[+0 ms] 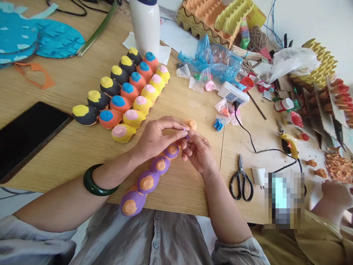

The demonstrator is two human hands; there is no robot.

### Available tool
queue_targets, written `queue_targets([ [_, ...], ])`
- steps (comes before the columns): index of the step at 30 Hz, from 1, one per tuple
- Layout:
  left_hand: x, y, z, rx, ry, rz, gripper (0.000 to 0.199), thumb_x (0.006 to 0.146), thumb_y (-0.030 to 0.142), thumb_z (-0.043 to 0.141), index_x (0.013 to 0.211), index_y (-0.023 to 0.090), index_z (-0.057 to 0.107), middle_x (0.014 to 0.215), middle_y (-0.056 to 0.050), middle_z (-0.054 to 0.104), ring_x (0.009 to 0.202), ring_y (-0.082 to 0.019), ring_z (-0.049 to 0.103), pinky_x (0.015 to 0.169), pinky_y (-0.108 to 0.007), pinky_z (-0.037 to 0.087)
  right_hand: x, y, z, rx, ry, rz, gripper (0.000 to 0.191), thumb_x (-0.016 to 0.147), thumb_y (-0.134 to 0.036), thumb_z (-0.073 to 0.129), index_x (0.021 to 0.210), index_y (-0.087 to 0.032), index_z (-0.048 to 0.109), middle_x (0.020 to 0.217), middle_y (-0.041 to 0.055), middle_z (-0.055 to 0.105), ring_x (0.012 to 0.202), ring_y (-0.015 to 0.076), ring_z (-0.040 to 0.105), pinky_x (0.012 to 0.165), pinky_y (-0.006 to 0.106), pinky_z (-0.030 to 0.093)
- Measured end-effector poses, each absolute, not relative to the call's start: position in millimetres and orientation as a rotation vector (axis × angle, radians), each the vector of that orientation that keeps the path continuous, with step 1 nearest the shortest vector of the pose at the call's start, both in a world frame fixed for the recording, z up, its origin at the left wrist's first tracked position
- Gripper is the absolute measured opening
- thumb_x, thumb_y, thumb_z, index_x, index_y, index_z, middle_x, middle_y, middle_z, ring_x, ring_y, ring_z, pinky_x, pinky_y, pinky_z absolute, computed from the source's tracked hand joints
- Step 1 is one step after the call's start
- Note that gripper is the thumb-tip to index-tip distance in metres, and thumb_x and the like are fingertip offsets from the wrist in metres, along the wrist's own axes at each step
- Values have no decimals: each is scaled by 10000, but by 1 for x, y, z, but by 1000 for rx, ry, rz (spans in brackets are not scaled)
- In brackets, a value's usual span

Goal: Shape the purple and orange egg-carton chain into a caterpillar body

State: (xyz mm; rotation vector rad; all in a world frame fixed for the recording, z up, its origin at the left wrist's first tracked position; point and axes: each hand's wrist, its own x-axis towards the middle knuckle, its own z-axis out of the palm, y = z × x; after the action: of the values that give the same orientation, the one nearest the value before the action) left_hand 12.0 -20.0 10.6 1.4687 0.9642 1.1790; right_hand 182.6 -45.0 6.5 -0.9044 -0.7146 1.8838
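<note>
Grey shirt, foreground; purple strip slants away rightward beneath the fingertips, left hand nearer (right hand opposite), both pinching purple clay.

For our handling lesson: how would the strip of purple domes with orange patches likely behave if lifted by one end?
The strip of purple domes is probably light for its size, its bumpy form resembling the orange egg tray. It may bend at the narrow joins between domes. Rolling seems unlikely, since several domes are joined in a row.

A pale wall rises beyond the wood-grained table.
</note>
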Motion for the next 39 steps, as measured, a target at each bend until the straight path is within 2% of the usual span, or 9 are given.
queue_targets([
  [6,12,-18,13,1291,1039,1201,60,892,337,829,871,287,854,1023,-42,860,1032,-286,789,995,-479,627,183,-47,9,-941,-802,1765,241,863,-415,840,869,-206,719,703,-43,674,491,74,469,443,220,573],
  [11,9,-10,9,958,1040,1135,181,821,442,891,919,299,841,1119,-39,862,1120,-344,768,1036,-581,613,184,-45,10,-974,-773,1704,205,856,-387,797,926,-206,730,731,-32,677,521,86,488,445,216,549],
  [15,8,-7,7,850,972,1135,171,783,452,870,891,322,846,1192,-37,854,1161,-366,757,1056,-629,609,186,-41,10,-998,-716,1635,184,799,-323,780,938,-215,724,825,-17,712,564,87,511,472,205,544],
  [21,7,-8,5,983,999,1150,51,837,351,826,883,333,838,1181,-18,858,1236,-387,746,1077,-621,587,192,-38,11,-1117,-657,1518,194,809,-373,759,789,-217,645,746,-36,621,511,72,444,377,184,401],
  [24,8,-12,4,1101,1064,1176,123,867,291,801,979,281,852,1175,-15,860,1258,-347,736,1146,-564,555,195,-37,11,-1202,-735,1459,109,749,-282,717,828,-209,703,790,-21,655,540,85,500,402,205,433],
  [27,10,-16,6,1210,1058,1164,165,908,289,773,1046,252,855,1242,-27,842,1272,-321,723,1145,-511,558,197,-35,10,-1202,-728,1417,133,706,-263,677,811,-198,727,837,-1,666,609,98,547,444,210,465],
  [33,10,-21,14,1303,953,1155,219,1012,446,722,1040,282,865,1227,-5,849,1299,-289,702,1209,-492,498,192,-38,12,-1180,-795,1370,210,812,-408,802,870,-226,715,700,-59,509,525,79,339,417,219,296],
  [35,10,-21,15,1227,912,1097,229,1007,470,720,1025,296,868,1211,9,856,1298,-305,712,1215,-512,501,188,-43,13,-1206,-946,1216,215,842,-408,828,959,-252,736,691,-65,472,554,99,335,463,244,309],
  [39,10,-19,17,1093,853,1043,114,910,402,784,945,353,881,1249,19,847,1365,-360,686,1215,-571,506,184,-53,13,-1250,-1270,837,146,921,-349,799,1060,-307,782,728,-43,429,652,148,395,610,302,406],
])
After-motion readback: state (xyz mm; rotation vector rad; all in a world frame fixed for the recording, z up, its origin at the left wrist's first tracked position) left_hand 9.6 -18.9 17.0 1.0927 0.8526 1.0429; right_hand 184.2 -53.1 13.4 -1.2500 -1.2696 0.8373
